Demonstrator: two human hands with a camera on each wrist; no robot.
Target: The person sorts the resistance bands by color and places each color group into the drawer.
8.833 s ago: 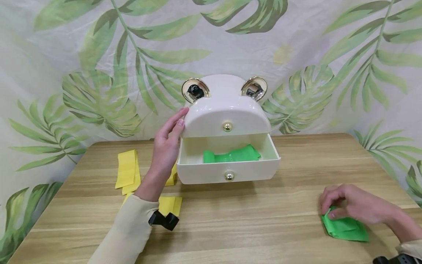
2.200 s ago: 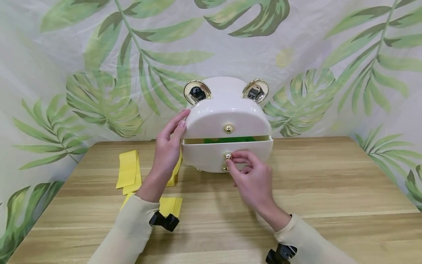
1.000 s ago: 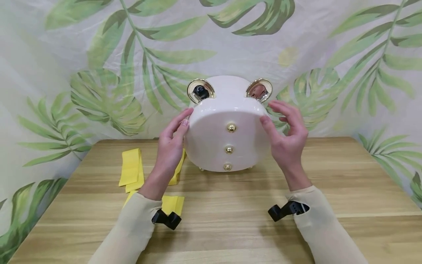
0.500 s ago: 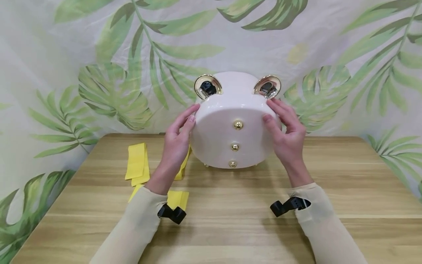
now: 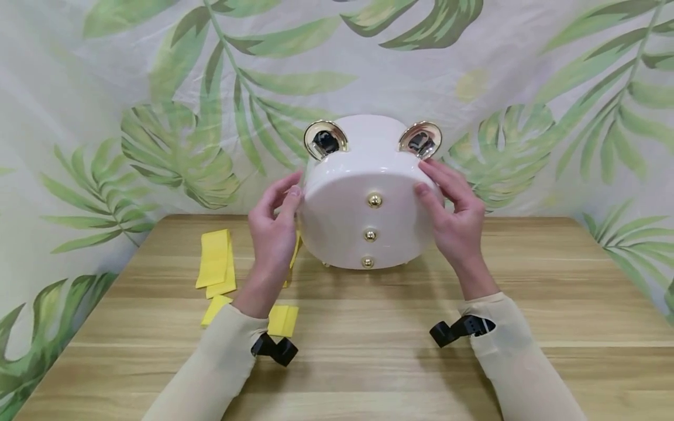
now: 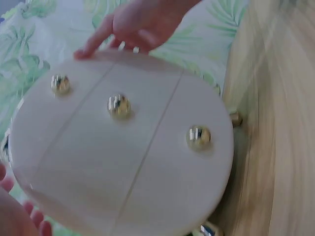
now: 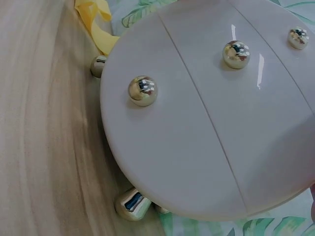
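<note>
A white frog-shaped drawer box with gold-rimmed eyes stands on the table, its three gold-knobbed drawers all flush with the front. My right hand holds its upper right shoulder, thumb on the front and fingers over the side below the eye. Close beside the left side is my left hand, fingers loosely bent and fingertips just off the shell. In the left wrist view the right hand reaches over the box, while left fingers show at the lower left corner. The drawers' contents are hidden.
Folded yellow cloth strips lie on the wooden table left of the box, some partly behind the left forearm. A leaf-print curtain hangs right behind the table's back edge.
The pulled-out middle drawer with green cloth in it has been pushed in. The right hand went from green cloth to the knob, then to the box's shoulder. The left hand has just eased off the side.
</note>
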